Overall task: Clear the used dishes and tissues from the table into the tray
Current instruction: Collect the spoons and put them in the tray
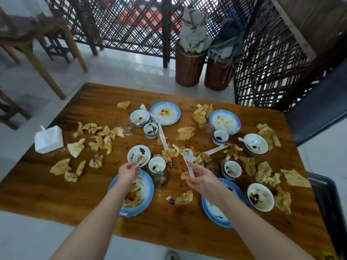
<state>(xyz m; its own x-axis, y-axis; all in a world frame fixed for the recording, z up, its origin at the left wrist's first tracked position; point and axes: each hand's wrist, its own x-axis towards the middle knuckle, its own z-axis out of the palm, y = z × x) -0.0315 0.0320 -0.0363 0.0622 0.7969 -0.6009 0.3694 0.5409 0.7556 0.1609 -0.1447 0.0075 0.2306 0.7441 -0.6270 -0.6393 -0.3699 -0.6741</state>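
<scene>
Where crumpled tissues [76, 147] litter polished wood [93, 109], the right hand [201, 178] pinches a spoon [188, 158].

Two cloth-filled wicker baskets [188, 72] against lattice screen [122, 25]; wooden furniture [33, 59] far left; white tissue box [49, 139] nearer.

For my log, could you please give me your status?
Right hand grips white spoon. Left hand pinches second spoon in bowl. Tissues litter table.
</scene>
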